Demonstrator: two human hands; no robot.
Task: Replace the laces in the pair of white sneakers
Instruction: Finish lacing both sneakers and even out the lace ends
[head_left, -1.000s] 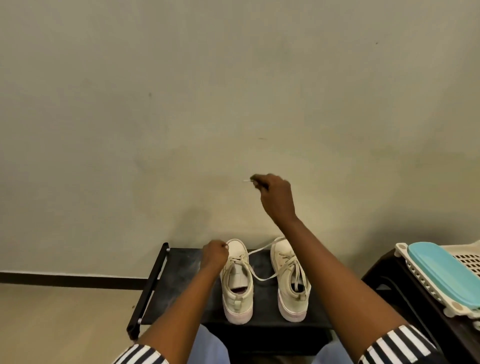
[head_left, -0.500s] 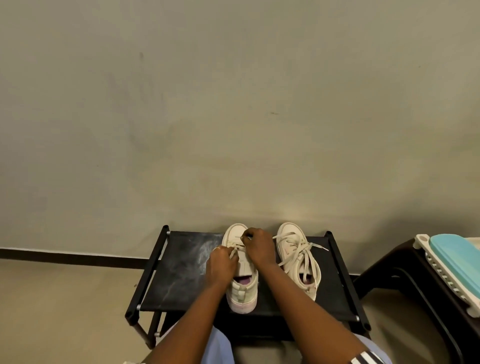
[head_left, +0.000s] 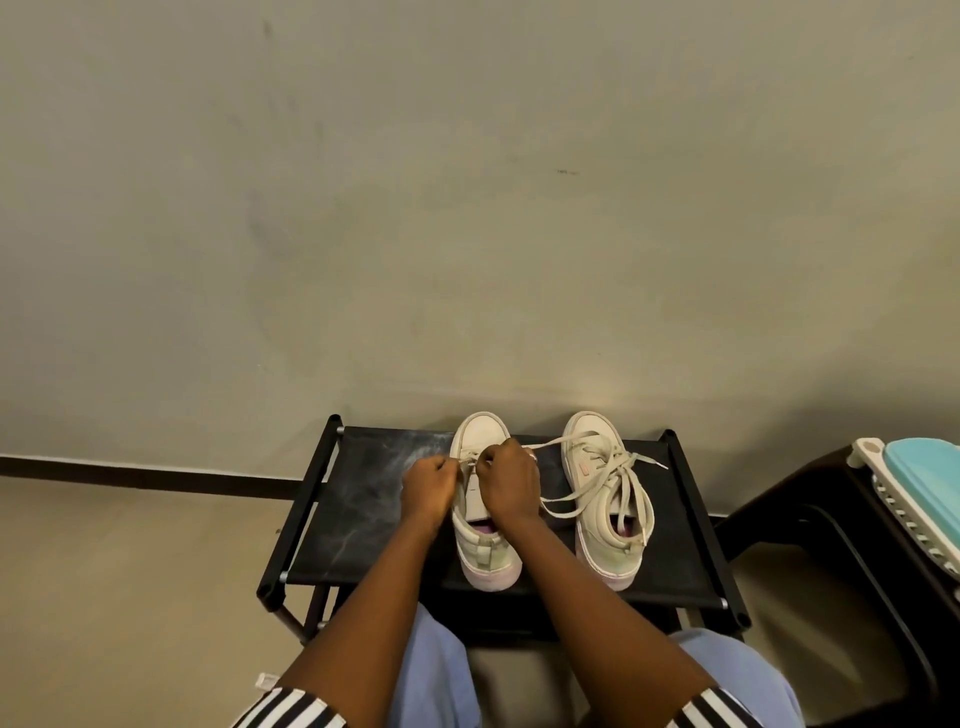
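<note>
Left sneaker (head_left: 487, 553): lower centre of the frame, standing on the black rack (head_left: 363, 499), toe towards the wall, its upper mostly covered by our two hands.
Lace (head_left: 469, 459): a short stretch shows between the knuckles, over the front eyelets.
Left hand (head_left: 428, 491): fingers curled inward and pinched on the lace at the sneaker's left side.
Right hand (head_left: 509, 480): fingers likewise curled and closed on the lace, just beside the left hand; the fingertips themselves are hidden from us.
Just changed: a second ago our right hand was up against the wall, drawing a lace end out taut, while the left steadied the shoe. It has since come down, and both hands now meet low over the eyelets.
Meaning for the task: we judge that one pull-through is finished and the next eyelet is being worked. This shoe's lacing is only partly done.
Against the earlier frame: half a second ago the hands were already on the shoe; now they sit closer to the toe.
Right sneaker (head_left: 605, 512): right of centre, its laces sprawled loose.
Basket (head_left: 883, 483): right edge, teal lid.
</note>
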